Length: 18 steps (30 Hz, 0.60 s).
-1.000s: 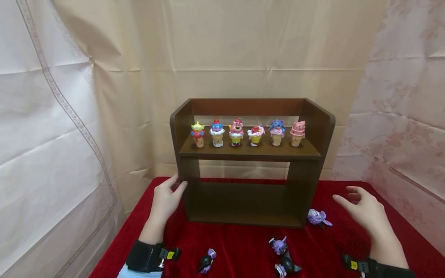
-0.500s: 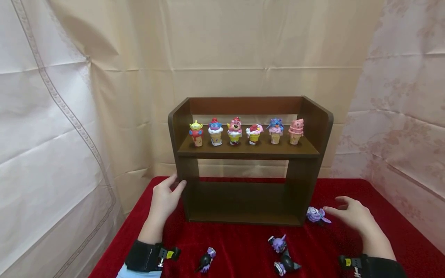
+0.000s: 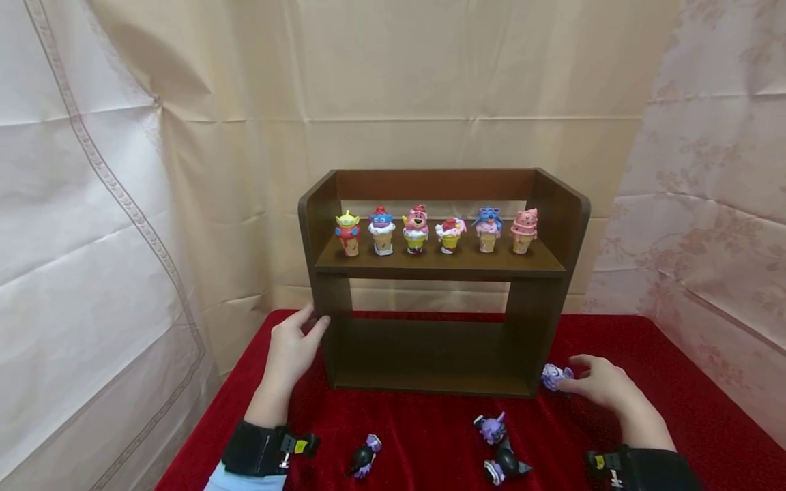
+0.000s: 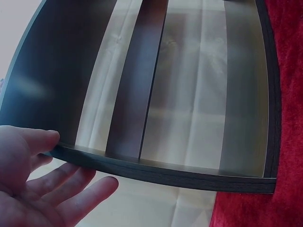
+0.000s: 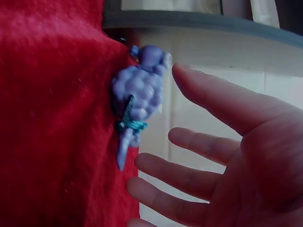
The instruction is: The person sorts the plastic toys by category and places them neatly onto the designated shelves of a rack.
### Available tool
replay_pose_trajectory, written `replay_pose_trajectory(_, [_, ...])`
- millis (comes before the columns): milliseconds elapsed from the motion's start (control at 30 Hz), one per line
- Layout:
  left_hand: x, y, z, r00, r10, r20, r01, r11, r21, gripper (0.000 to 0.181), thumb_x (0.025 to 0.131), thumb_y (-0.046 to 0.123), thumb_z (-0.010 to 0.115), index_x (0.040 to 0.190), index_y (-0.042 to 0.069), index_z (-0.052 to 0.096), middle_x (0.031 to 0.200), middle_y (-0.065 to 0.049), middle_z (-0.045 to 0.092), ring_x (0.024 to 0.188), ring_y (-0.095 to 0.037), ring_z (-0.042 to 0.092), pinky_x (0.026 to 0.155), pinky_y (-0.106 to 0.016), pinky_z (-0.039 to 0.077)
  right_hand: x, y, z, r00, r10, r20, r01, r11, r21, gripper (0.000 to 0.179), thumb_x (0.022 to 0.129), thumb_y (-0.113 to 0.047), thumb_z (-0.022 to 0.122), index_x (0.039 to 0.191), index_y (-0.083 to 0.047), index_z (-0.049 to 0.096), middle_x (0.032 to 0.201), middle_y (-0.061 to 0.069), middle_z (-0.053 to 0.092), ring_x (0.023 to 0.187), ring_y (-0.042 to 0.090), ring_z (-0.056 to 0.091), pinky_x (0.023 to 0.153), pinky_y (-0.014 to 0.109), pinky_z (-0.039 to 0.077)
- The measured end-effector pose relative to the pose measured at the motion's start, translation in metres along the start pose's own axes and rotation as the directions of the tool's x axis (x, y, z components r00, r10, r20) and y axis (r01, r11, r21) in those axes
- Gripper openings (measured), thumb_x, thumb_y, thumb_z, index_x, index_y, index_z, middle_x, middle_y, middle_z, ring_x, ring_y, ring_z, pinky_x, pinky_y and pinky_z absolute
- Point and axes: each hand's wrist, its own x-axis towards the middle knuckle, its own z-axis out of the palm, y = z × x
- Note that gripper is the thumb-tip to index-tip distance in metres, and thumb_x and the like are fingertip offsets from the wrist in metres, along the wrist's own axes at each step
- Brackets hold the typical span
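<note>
My left hand (image 3: pixel 293 348) holds the left side panel of a dark brown two-tier shelf (image 3: pixel 424 274), thumb on the front edge and fingers on the outer side, as the left wrist view (image 4: pixel 57 184) also shows. At the shelf's lower right corner a purple toy figurine (image 3: pixel 552 377) with a bumpy body and a teal band (image 5: pixel 135 125) lies on the red cloth. Over it reaches my right hand (image 3: pixel 602 385), thumb and fingers spread, hiding part of it in the head view. In the right wrist view the fingertips stand beside the figurine, apart from it.
Several ice-cream-cone figurines, among them a pink bear (image 3: pixel 416 230), stand in a row on the upper tier. In front of the shelf lie a black-and-purple figurine (image 3: pixel 365 455), a purple one (image 3: pixel 492 429) and another black-and-purple one (image 3: pixel 507 465). Cloth curtains (image 3: pixel 430 82) hang behind the table.
My right hand has moved left and slightly down to the purple figurine beside the shelf. The left hand stays on the side panel.
</note>
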Motion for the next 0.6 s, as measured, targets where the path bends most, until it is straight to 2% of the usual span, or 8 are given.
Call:
replay_pose_trajectory(167, [0.000, 0.001, -0.001, 1.000, -0.001, 0.002, 0.001, 1.000, -0.003, 0.042, 0.098, 0.015, 0.070, 0.140, 0.011, 0.064, 0.127, -0.013, 0.069, 0.110, -0.032, 0.069, 0.083, -0.046, 0.060, 0.005, -0.005, 0.007, 0.999, 0.022, 0.024, -0.022, 1.000, 0.004, 0.091, 0.077, -0.051, 0.085, 0.136, 0.011, 0.053, 0.119, 0.036, 0.061, 0.103, 0.046, 0.062, 0.079, 0.061, 0.054])
replay_pose_trajectory(433, [-0.001, 0.003, -0.002, 1.000, -0.017, 0.004, 0.017, 1.000, -0.002, 0.044, 0.098, 0.016, 0.070, 0.141, 0.012, 0.063, 0.129, -0.013, 0.068, 0.110, -0.031, 0.069, 0.082, -0.045, 0.061, 0.011, 0.000, 0.015, 0.998, 0.049, 0.031, -0.049, 0.999, 0.011, 0.091, 0.075, -0.051, 0.086, 0.135, 0.011, 0.054, 0.118, 0.036, 0.061, 0.103, 0.046, 0.060, 0.082, 0.064, 0.051])
replay_pose_trajectory(600, [-0.001, 0.002, -0.001, 1.000, -0.025, 0.008, 0.026, 1.000, -0.013, 0.045, 0.099, 0.015, 0.069, 0.143, 0.013, 0.061, 0.131, -0.013, 0.068, 0.112, -0.032, 0.068, 0.083, -0.045, 0.060, 0.015, 0.003, 0.019, 0.998, 0.052, 0.038, -0.052, 0.999, -0.005, 0.093, 0.076, -0.052, 0.085, 0.136, 0.011, 0.053, 0.120, 0.037, 0.060, 0.107, 0.050, 0.057, 0.086, 0.068, 0.048])
